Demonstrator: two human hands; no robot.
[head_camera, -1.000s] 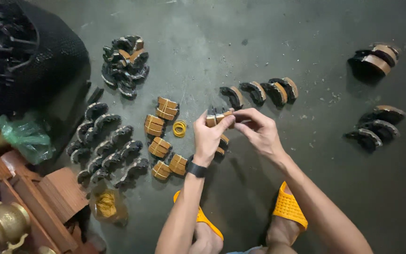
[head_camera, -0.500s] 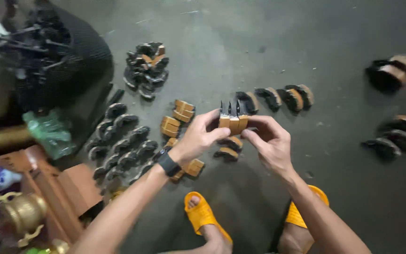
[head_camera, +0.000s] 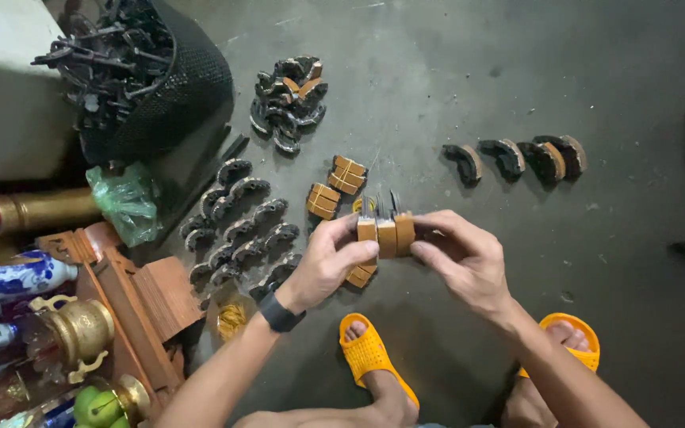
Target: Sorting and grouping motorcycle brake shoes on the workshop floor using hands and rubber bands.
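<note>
You hold a small stack of brake shoes [head_camera: 384, 231] between both hands, above the concrete floor [head_camera: 453, 71] and just in front of your feet; their tan linings face you and their dark metal ribs stick upward. Your left hand [head_camera: 328, 265] closes on the left end of the stack with thumb and fingers curled around it, and your right hand [head_camera: 463, 257] presses against the right end, fingers wrapped behind it. A black wristband [head_camera: 281, 313] sits on your left wrist. Just beyond the stack, two banded bundles of shoes [head_camera: 334, 186] lie on the floor, and another bundle shows partly under your left hand. To the left, loose dark shoes lie in rough rows [head_camera: 239, 230], with a heap of shoes [head_camera: 288, 99] farther up. To the upper right, four shoes stand in a line [head_camera: 514, 157]. A black mesh basket [head_camera: 172, 87] of metal parts and a green plastic bag [head_camera: 126, 202] sit at the far left. Your feet wear yellow sandals [head_camera: 370, 353].
</note>
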